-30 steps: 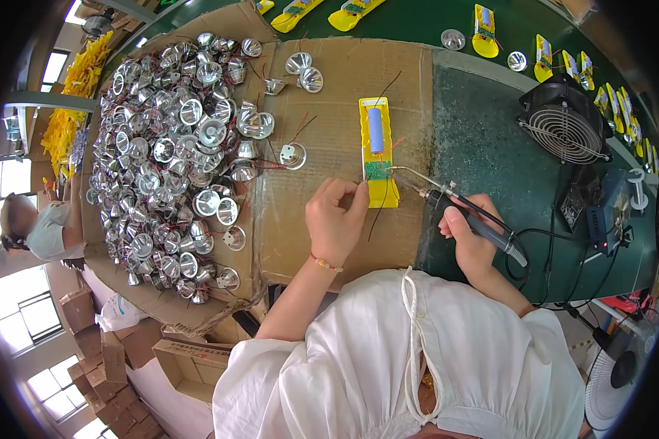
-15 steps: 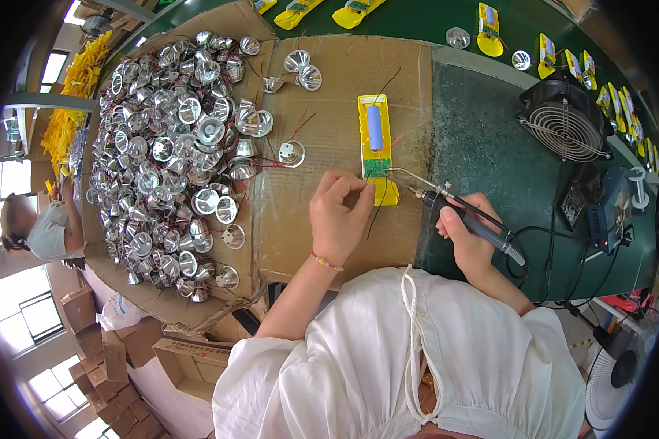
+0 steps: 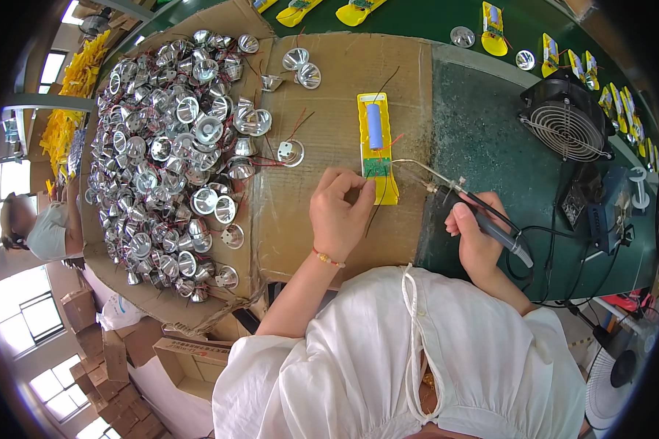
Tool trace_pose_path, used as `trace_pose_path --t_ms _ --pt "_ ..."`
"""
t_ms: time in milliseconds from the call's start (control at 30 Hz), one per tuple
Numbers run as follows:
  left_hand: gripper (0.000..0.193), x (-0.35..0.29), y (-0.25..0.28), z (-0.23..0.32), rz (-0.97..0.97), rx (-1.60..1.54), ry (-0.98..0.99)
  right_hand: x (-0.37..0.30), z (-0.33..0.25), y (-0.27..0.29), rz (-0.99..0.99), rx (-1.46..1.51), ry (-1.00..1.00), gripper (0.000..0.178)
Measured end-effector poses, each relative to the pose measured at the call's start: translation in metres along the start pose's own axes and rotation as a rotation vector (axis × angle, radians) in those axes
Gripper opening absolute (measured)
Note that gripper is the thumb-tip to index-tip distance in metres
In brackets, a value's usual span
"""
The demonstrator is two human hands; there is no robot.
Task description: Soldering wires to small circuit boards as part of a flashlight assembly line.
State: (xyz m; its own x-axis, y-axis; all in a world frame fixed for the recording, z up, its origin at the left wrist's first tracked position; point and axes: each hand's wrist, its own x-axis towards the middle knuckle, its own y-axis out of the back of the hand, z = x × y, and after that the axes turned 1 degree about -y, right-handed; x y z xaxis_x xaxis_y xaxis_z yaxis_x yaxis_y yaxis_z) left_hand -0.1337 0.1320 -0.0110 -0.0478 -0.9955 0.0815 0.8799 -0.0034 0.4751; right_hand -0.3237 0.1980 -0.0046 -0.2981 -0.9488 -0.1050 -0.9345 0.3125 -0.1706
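A yellow plastic casing (image 3: 364, 121) lies on the cardboard in front of me, holding a blue cylindrical battery (image 3: 374, 126) and a green circuit board (image 3: 377, 167). My left hand (image 3: 340, 212) is closed in a pinch at the board's lower left edge. Thin black wires pass close to its fingertips, which hide whatever they grip. My right hand (image 3: 482, 238) is wrapped round a soldering iron (image 3: 501, 235) with a thin metal feed tube (image 3: 428, 167) alongside. The iron's tip points left toward the board, a little apart from it.
Left of the casing, many silver reflector cups (image 3: 161, 150) with wires fill a cardboard tray (image 3: 183, 316). A black fan (image 3: 567, 121) stands at the right, near a blue soldering station (image 3: 604, 223). More yellow casings (image 3: 493, 33) line the far edge. Another person (image 3: 47, 228) is at far left.
The soldering iron and my right hand have drawn back slightly to the right, taking the tip off the board. My left hand stays nearly still in its pinch.
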Motion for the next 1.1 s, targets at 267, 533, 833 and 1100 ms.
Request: trace_pose_path --t_ms 267,533,833,1100 --pt "0.007 0.001 0.0 0.002 -0.036 0.039 0.081 0.0 0.01 0.017 0.048 0.007 0.051 0.016" --pt "0.017 0.04 0.015 0.013 -0.358 0.328 0.11 0.002 0.012 0.045 0.139 -0.142 0.059 0.016" --pt "0.06 0.244 -0.088 0.036 0.034 0.574 -0.244 0.007 0.021 0.045 0.196 -0.171 -0.085 0.009" --pt "0.043 0.257 -0.054 0.012 -0.141 0.629 -0.363 0.011 0.024 0.047 0.148 -0.092 0.056 0.014"
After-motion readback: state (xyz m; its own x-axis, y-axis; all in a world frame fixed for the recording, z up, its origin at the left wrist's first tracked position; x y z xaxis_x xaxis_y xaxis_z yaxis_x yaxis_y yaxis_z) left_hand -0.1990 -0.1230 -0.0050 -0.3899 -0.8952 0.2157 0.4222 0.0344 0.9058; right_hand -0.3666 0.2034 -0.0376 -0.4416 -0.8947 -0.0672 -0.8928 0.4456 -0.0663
